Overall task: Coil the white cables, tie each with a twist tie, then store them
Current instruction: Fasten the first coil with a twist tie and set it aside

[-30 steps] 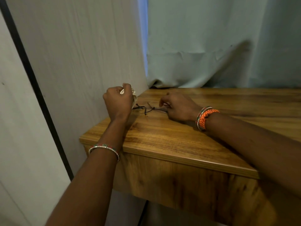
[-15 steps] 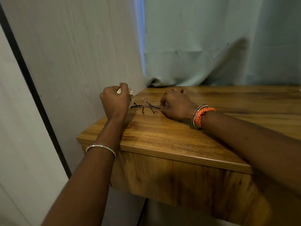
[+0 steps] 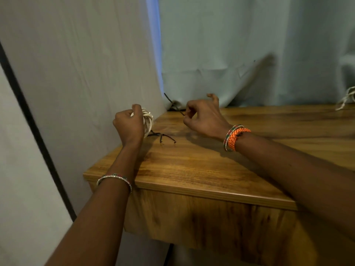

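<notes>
Above the wooden table point(image 3: 192, 169), right hand point(image 3: 203, 117) has lifted, fingers pinching a twist tie point(image 3: 173, 105); left hand point(image 3: 130, 125) still grips the coiled cable point(image 3: 148, 120).

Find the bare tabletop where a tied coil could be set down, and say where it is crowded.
Free: wooden table between both forearms, toward its front edge. Crowded: far left corner, with left hand, coiled white cable, loose twist ties.

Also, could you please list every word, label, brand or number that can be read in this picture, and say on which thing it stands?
None: no readable text stands on the wooden table, the coiled white cable, the twist ties, the bracelets or the curtain.
</notes>
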